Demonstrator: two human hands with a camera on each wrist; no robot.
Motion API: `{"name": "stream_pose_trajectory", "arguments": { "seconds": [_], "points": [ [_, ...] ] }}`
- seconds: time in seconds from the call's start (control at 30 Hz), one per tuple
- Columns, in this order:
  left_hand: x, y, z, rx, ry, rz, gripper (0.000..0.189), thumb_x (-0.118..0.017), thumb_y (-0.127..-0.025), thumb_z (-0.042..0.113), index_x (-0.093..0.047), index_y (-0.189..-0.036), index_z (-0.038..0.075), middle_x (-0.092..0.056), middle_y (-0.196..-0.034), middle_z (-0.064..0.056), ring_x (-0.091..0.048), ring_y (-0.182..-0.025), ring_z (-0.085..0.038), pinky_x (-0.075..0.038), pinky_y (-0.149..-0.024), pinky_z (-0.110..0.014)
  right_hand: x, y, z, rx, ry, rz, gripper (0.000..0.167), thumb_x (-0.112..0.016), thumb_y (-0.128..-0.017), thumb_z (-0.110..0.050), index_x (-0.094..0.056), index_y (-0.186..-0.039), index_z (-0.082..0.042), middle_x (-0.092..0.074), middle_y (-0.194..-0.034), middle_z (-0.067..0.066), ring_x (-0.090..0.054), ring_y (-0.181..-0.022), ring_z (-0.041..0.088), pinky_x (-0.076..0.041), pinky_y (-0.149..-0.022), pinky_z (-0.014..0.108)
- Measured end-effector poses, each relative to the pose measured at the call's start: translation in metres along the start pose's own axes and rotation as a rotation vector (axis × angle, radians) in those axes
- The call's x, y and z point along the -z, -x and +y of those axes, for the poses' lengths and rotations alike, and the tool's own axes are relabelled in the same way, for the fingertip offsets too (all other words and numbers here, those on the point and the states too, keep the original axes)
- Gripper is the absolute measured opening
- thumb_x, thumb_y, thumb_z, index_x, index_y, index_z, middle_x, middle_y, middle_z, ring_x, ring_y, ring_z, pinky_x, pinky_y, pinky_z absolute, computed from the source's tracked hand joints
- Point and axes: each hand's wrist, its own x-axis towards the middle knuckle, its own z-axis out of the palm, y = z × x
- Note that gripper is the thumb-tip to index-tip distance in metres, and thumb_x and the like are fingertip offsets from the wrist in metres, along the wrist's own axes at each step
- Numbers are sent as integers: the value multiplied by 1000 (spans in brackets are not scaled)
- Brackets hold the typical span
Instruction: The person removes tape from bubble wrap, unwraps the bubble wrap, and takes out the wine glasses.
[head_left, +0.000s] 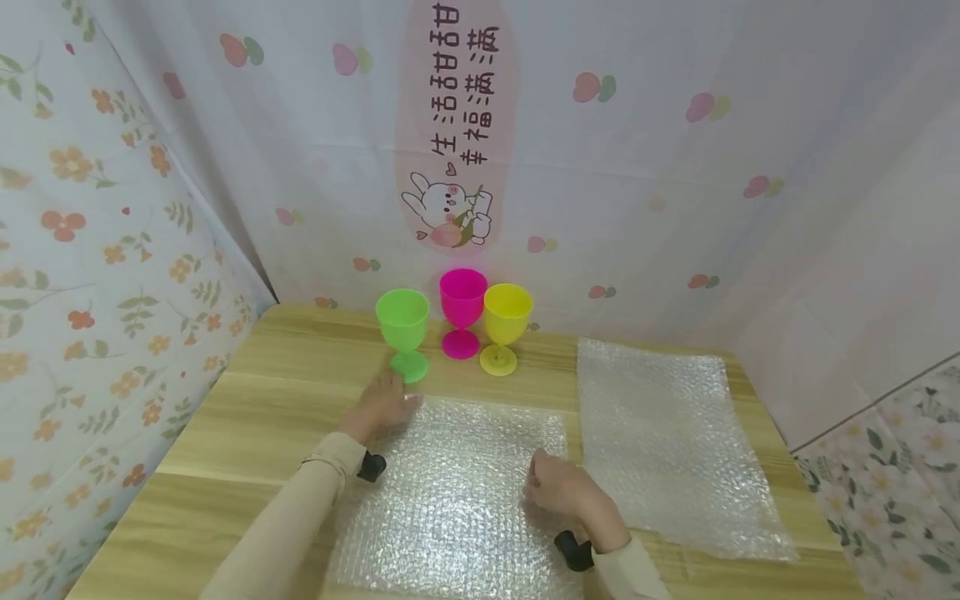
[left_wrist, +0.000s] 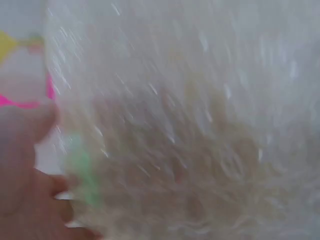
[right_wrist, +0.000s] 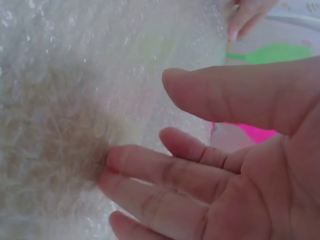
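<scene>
A sheet of bubble wrap [head_left: 465, 500] lies flat before me on the wooden table. My left hand [head_left: 378, 408] is at its far left corner, fingertips right by the foot of a green plastic goblet [head_left: 403, 332]. The left wrist view, blurred, shows that thumb and fingers [left_wrist: 27, 200] apart along the sheet's edge. Over the right side of the sheet is my right hand [head_left: 562, 487]; the right wrist view has its fingers [right_wrist: 170, 200] extended, thumb apart, nothing held. A magenta goblet [head_left: 462, 308] and a yellow goblet [head_left: 507, 323] stand upright behind the sheet.
To the right, a second bubble wrap sheet [head_left: 675, 450] is spread on the wooden table [head_left: 217, 433]. A printed curtain [head_left: 615, 183] hangs directly behind the goblets, and a floral cloth [head_left: 97, 275] borders the left side.
</scene>
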Motion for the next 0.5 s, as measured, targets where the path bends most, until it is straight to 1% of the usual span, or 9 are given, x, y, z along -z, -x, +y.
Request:
{"name": "stream_pose_trajectory", "arguments": {
  "seconds": [0.07,0.13,0.2,0.23,0.33,0.43,0.5],
  "points": [
    [0,4,4,14,-42,-47,71,-44,-96,40,-23,-141,-10,-16,-149,-31,-11,-137,-51,-15,-109,-63,1,-1,-1,-3,5,-4,12,-56,-85,-10,-46,-87,-4,-38,-61,-3,-31,-51,10,-25,-44,21],
    [1,7,8,9,-59,-91,69,-42,-96,42,-25,-142,-7,-16,-150,-29,-9,-136,-52,-12,-108,-67,1,-3,-3,-16,10,-12,14,-58,-85,-10,-46,-87,-3,-36,-59,-4,-30,-50,10,-25,-44,21],
    [0,7,11,-6,-71,-109,66,-41,-97,42,-29,-142,-4,-19,-150,-27,-9,-136,-53,-10,-107,-68,1,-3,-5,-41,17,-12,16,-60,-85,-11,-46,-87,-3,-36,-58,-3,-30,-49,10,-25,-44,21],
    [-1,7,13,-12,-69,-109,66,-41,-97,43,-29,-142,-3,-19,-150,-27,-9,-136,-54,-9,-106,-69,1,-3,-5,-52,22,-12,17,-61,-85,-12,-46,-87,-3,-36,-58,-3,-30,-49,10,-24,-44,22],
    [-3,2,14,4,-76,-97,67,-40,-97,45,-29,-143,-2,-18,-152,-24,-8,-136,-53,-9,-107,-68,2,-2,-5,-69,16,-2,18,-63,-84,-13,-47,-85,-5,-41,-60,-1,-34,-51,12,-28,-45,23],
    [-4,-6,12,16,-68,-71,67,-39,-97,45,-28,-143,-2,-16,-153,-23,-8,-135,-55,-8,-106,-70,1,-1,-4,-59,2,7,18,-63,-84,-15,-48,-88,-5,-45,-64,1,-38,-53,13,-31,-46,24],
    [-4,-13,10,18,-58,-65,66,-37,-97,45,-27,-144,-1,-15,-153,-21,-7,-135,-55,-7,-105,-70,0,0,-3,-57,-22,4,18,-62,-85,-15,-47,-89,-5,-45,-64,1,-38,-53,13,-31,-46,24]
  ]
}}
